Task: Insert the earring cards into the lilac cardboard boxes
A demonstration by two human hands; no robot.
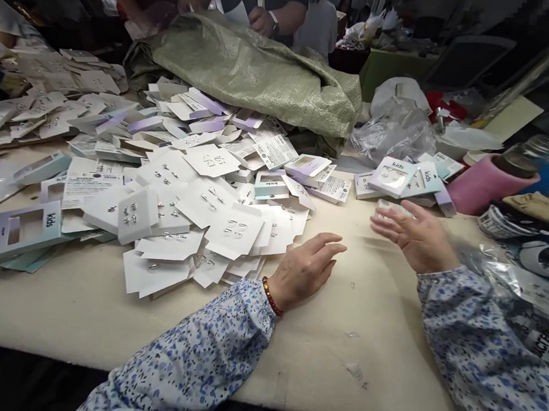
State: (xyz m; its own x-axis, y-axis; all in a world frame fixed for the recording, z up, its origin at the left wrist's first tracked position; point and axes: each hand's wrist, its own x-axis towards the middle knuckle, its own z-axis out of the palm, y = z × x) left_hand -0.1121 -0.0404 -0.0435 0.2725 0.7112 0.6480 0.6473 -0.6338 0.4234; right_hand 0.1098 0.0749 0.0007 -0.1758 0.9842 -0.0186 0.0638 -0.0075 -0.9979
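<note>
My left hand (305, 272) is over the table with its fingers stretched and nothing in them, just right of a heap of white earring cards (234, 229) carrying small silver earrings. My right hand (421, 239) is open too, fingers spread toward the left. A small printed box (394, 208) shows just beyond its fingertips; whether they touch it I cannot tell. Behind that, boxes marked "kids" with earrings in their windows (403, 177) lie in a small pile. On the far left rests an opened box (20, 231) with a cut-out window.
A green woven sack (256, 71) lies across the back of the heap. To the right are clear plastic bags (395, 126), a pink cylinder (490, 184) and a roll of tape (548, 260). Other people stand behind the table, one with a hand (263, 21) near paper.
</note>
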